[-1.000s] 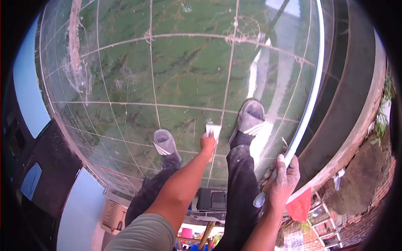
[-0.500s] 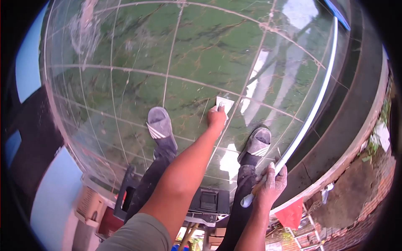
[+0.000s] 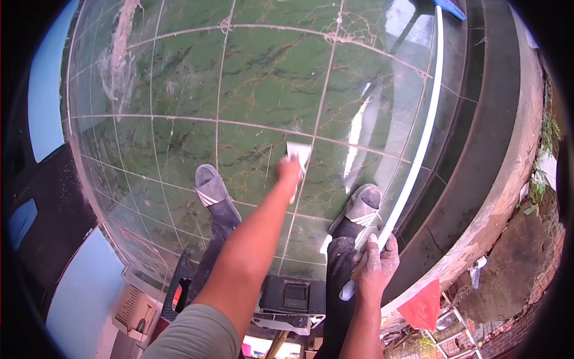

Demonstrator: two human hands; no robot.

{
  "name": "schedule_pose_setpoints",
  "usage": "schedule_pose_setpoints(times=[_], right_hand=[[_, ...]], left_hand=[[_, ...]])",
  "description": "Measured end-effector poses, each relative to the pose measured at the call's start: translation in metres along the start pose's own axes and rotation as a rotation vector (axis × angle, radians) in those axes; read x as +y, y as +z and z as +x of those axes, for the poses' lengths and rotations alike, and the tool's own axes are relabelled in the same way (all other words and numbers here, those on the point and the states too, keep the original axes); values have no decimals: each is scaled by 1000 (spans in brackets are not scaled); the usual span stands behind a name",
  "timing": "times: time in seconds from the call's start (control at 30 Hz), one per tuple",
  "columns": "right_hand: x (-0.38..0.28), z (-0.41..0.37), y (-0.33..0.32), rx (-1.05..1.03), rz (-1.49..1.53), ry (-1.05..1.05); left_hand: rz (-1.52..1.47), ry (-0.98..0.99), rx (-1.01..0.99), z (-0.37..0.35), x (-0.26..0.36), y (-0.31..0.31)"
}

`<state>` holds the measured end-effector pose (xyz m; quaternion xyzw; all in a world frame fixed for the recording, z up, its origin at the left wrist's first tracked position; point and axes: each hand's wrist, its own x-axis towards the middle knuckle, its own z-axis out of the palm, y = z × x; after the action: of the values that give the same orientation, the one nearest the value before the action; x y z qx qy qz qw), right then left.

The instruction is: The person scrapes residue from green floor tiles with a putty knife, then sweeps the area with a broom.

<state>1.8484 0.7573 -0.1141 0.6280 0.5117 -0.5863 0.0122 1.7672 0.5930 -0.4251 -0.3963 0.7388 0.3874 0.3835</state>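
Bent over a green marbled tile floor (image 3: 263, 78), I have my left hand (image 3: 289, 172) closed around a scraper (image 3: 298, 148) with a wide pale blade. Its blade rests at or just above the tile, close to a crossing of the grout lines. My right hand (image 3: 378, 263), dusted with white, grips a long pale pole (image 3: 418, 143) near its lower end. The pole runs up to a blue head (image 3: 451, 8) at the top right, cut by the view's edge. Something brown beside the right palm is partly hidden.
My feet, in grey slippers (image 3: 211, 186), stand apart on the tiles. Behind me are a black plastic box (image 3: 296, 294) and a cardboard box (image 3: 136, 308). A curved raised edge (image 3: 508, 119) runs along the right, with a red cloth (image 3: 422, 304) beyond it. Whitish residue (image 3: 124, 36) marks the upper left floor.
The view has shifted, so floor and feet appear moved. My left hand and scraper have moved slightly against the tiles, nearer the grout crossing. Both hands keep their holds.
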Motion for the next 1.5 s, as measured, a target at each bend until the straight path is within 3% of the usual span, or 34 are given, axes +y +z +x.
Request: schedule_pose_setpoints(times=[0.1,0.2,0.23,0.3,0.37,0.43,0.57,0.6,0.63,0.7,0.77,0.83,0.97,1.03,1.07,1.1,1.13,1.17,1.23,1.3,1.37,1.43,1.5], right_hand=[[-2,-1,-5,-20,2,5],[-5,-1,-4,-25,66,-2],[-1,-1,-6,-18,80,-3],[2,-2,-14,-15,-63,0],[8,4,-22,-59,-253,-99],[6,2,-13,-19,5,16],[-4,-1,-4,-47,57,14],[-4,-2,-3,-42,70,22],[-2,0,-2,-39,62,18],[3,2,-4,-31,43,17],[6,5,-3,-16,43,15],[3,3,2,-2,3,27],[12,3,10,-6,36,-7],[13,3,13,4,16,4],[17,3,11,0,26,-1],[14,1,16,6,16,2],[13,-1,20,13,-12,1],[12,-3,24,20,-40,0],[17,-3,30,12,-63,-17],[19,-3,38,11,-77,-35],[20,-6,47,-3,-49,-28],[20,-7,55,-17,-60,-11],[24,-5,60,15,-46,-25]], left_hand=[[328,-191,-56,-15,-93,17],[206,-160,-141,-35,-80,35],[245,-29,-121,-19,-75,49],[160,16,-114,-20,-14,55],[224,19,-35,-32,-33,60],[314,56,-15,-27,-62,65],[354,-119,11,-61,-64,53],[424,-22,35,-57,-52,57],[176,-124,-42,-43,-34,63],[15,-59,-96,-31,2,58],[182,36,58,-41,-27,59],[441,-8,16,-58,-89,52],[400,-232,1,-77,-141,18],[245,-164,-25,-48,-98,10],[218,-33,92,-34,-62,4],[84,-20,78,-9,-29,-8],[68,-37,-1,6,13,-28],[122,69,39,22,40,-42],[-76,49,107,39,43,-56],[203,155,146,17,8,-68],[325,95,43,-5,-43,-80],[-28,-465,-92,-19,-58,-103],[100,-285,-36,-2,-81,-92]])
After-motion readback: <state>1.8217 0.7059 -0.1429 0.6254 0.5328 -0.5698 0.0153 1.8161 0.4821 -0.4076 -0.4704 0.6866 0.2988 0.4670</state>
